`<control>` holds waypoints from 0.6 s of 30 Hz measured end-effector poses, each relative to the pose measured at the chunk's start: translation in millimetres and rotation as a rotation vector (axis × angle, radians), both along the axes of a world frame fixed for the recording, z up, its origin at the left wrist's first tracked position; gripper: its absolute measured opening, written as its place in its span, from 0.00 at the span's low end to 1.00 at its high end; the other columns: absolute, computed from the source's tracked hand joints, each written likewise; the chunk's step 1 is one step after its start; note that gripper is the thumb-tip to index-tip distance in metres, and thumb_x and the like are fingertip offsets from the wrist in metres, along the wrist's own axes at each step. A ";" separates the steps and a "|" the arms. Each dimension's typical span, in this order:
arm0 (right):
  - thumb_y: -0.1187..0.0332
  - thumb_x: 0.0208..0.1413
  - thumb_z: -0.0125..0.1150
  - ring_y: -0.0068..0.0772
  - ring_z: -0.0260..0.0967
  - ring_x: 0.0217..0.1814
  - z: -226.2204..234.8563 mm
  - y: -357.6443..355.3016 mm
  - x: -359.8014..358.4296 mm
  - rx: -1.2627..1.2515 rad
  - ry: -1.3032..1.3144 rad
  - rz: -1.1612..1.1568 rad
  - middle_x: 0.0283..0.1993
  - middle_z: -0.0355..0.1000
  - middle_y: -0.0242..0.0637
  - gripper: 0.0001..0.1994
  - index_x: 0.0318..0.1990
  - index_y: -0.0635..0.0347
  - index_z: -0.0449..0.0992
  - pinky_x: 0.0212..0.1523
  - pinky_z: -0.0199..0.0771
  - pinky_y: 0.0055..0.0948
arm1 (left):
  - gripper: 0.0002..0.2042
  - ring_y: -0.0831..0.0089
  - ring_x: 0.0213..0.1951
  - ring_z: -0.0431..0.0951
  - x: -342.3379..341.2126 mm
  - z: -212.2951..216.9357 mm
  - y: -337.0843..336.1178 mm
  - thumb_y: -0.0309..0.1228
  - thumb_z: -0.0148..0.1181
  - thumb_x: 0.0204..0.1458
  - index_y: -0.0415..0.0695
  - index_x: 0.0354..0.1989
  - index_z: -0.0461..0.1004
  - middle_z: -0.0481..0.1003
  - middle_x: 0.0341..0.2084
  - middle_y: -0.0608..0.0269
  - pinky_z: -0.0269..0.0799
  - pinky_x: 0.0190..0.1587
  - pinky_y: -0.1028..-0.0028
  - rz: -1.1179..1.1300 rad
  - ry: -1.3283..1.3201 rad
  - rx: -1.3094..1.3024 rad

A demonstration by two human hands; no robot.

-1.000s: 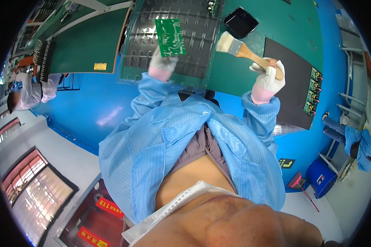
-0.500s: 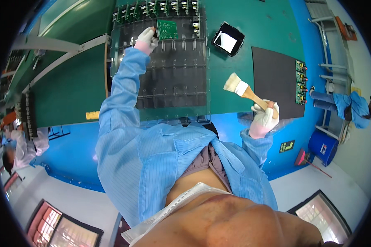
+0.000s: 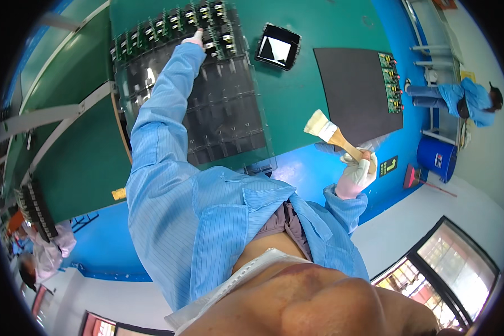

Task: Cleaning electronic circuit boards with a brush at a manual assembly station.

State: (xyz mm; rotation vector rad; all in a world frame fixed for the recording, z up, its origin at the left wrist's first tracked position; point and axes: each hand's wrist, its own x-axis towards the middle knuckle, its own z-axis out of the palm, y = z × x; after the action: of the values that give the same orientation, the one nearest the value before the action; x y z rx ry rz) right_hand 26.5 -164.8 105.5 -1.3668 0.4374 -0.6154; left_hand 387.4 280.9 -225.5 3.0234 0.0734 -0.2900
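My left hand (image 3: 195, 39), in a white glove with pink at the wrist, reaches over a clear tray (image 3: 224, 117) with compartments. Its fingers are closed at the edge of a green circuit board (image 3: 211, 45), which now stands almost edge-on in the tray's second row; the fingertips are partly hidden. Just right of it stands another board (image 3: 228, 40). Several more boards line the far row. My right hand (image 3: 357, 172), gloved too, grips the wooden handle of a flat brush (image 3: 337, 136). The pale bristles point up and left, above the table's front edge, touching nothing.
A black square box (image 3: 278, 47) with a white piece inside stands right of the tray. Farther right lies a dark mat (image 3: 353, 92) with several circuit boards (image 3: 391, 84) along its right edge. A person (image 3: 470, 101) is by the shelving at far right; a blue bin (image 3: 435, 158) is nearby.
My left hand has carried the circuit board rightward into the tray's second row and turned it from flat-facing to edge-on. The brush stays in my right hand. The whole view has shifted and turned.
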 end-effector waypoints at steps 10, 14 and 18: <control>0.70 0.56 0.49 0.34 0.68 0.21 -14.4 -62.1 -28.7 0.017 -0.003 -0.225 0.33 0.69 0.47 0.12 0.45 0.69 0.65 0.22 0.74 0.24 | 0.15 0.53 0.36 0.72 -35.2 96.3 -94.0 0.36 0.51 0.47 0.46 0.43 0.65 0.73 0.34 0.50 0.69 0.35 0.62 0.144 -0.107 -0.383; 0.71 0.56 0.49 0.32 0.68 0.20 -13.6 -103.6 -31.1 0.118 -0.063 -0.277 0.30 0.69 0.46 0.11 0.42 0.70 0.67 0.22 0.73 0.23 | 0.13 0.65 0.27 0.69 -103.0 145.7 -92.3 0.33 0.48 0.51 0.41 0.43 0.66 0.72 0.31 0.53 0.66 0.26 0.73 0.544 -0.436 -1.045; 0.71 0.55 0.49 0.32 0.67 0.20 -35.6 -184.5 -36.7 0.180 -0.078 -0.266 0.30 0.69 0.46 0.09 0.40 0.70 0.67 0.21 0.72 0.23 | 0.12 0.72 0.22 0.69 -149.4 187.8 -187.5 0.27 0.47 0.50 0.39 0.43 0.67 0.72 0.28 0.54 0.65 0.23 0.80 0.666 -0.687 -1.291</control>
State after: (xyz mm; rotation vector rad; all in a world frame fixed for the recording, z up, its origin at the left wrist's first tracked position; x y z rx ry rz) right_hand -10.2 -349.4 69.9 -1.1177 0.6025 -0.8250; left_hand 238.0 93.4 -37.8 1.5524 0.5507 0.5490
